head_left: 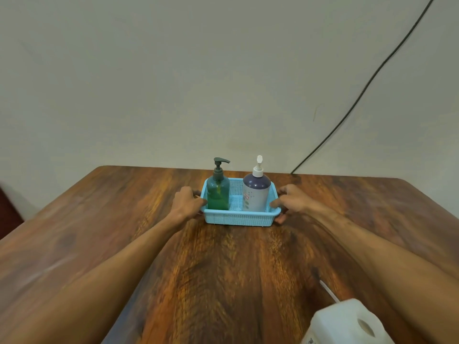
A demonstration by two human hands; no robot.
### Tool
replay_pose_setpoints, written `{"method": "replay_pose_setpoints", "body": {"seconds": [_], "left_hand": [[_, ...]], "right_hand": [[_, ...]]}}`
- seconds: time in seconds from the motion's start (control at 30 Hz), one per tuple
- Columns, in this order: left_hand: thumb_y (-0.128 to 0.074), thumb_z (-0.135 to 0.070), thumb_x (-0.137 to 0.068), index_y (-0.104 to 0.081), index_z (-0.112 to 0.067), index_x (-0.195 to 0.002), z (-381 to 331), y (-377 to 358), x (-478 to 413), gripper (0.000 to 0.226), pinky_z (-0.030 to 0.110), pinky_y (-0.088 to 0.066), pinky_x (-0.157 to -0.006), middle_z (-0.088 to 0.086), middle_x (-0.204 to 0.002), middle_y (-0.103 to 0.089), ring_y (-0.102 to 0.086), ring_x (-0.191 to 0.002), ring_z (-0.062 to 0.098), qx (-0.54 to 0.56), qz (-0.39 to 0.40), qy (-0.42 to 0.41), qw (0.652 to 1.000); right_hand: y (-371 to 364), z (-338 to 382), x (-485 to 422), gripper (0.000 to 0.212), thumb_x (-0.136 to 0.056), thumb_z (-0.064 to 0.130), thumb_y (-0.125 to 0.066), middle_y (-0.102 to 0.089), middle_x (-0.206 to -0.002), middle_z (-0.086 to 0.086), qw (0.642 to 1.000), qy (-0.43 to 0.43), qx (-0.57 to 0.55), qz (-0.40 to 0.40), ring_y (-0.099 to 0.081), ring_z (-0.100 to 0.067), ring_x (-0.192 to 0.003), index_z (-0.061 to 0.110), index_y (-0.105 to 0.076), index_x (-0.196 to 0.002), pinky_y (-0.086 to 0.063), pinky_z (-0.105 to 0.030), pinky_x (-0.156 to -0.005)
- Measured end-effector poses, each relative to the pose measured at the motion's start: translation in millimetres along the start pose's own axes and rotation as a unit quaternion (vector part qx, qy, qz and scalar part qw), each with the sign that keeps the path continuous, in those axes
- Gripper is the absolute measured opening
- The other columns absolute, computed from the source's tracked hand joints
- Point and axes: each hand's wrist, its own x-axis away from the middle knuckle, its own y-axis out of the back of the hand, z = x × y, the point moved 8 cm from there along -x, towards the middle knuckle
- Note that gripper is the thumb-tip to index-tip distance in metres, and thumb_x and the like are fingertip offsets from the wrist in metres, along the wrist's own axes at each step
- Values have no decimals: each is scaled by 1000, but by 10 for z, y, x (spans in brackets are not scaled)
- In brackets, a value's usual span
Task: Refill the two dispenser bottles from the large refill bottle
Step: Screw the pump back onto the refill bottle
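A light blue mesh basket (pixel 239 218) stands on the wooden table near its far edge. Inside it, on the left, a green pump dispenser bottle (pixel 218 193) stands upright, and on the right stands a white dispenser bottle (pixel 255 193) with a dark top and a white pump. My left hand (pixel 187 202) grips the basket's left end and my right hand (pixel 289 201) grips its right end. The large white refill bottle (pixel 347 324) sits at the near right, cut off by the frame's bottom edge.
The wooden table (pixel 223 269) stretches towards a plain wall at the back. A dark cable (pixel 367 83) runs down the wall to the table's far right edge. A thin white tube (pixel 329 291) lies next to the refill bottle.
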Motion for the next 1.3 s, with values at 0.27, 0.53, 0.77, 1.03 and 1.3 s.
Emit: {"method": "replay_pose_setpoints", "body": {"seconds": [0.27,0.53,0.77,1.03,1.3], "left_hand": [[-61,-25,-97,-52,-6,-138,-180,343,523,46,46,-55,-95,16,-130,-63,-64,-111,26,-36,-68,-59,995],[-64,-22,-96,-58,-9,-135,-738,504,1709,42,31,-56,-86,7,-127,-66,-65,-103,15,11,-73,-167,983],[-68,-25,-93,-61,-16,-132,-958,202,2706,41,24,-59,-83,1,-124,-65,-65,-100,8,71,-25,-223,972],[-79,-26,-82,-53,-21,-139,-1000,-479,3365,62,22,-52,-92,-1,-135,-60,-57,-114,7,70,12,-258,964],[-87,-47,-67,-31,-26,-151,-962,-963,3472,103,41,-39,-113,-5,-155,-38,-38,-138,13,74,33,-253,964]], "right_hand": [[294,297,794,62,-98,22,-66,-58,-136,-16,992,67,77,-72,-74,-28,-81,5,-36,-150,-58,-34,-55],[509,501,2118,31,-98,18,-64,-66,-120,-6,980,148,26,-132,-74,-24,-83,15,-61,-129,-62,-36,-62],[600,221,3137,22,-98,8,-61,-68,-115,-13,959,191,-69,-199,-68,-22,-87,8,-66,-120,-53,-29,-61],[556,-455,3772,20,-94,1,-65,-73,-108,-8,939,199,-114,-256,-66,-15,-100,7,-71,-112,-53,-22,-77],[337,-1086,3769,38,-88,-9,-61,-67,-118,1,960,143,19,-239,-62,-15,-107,18,-70,-113,-55,-27,-82]]}}
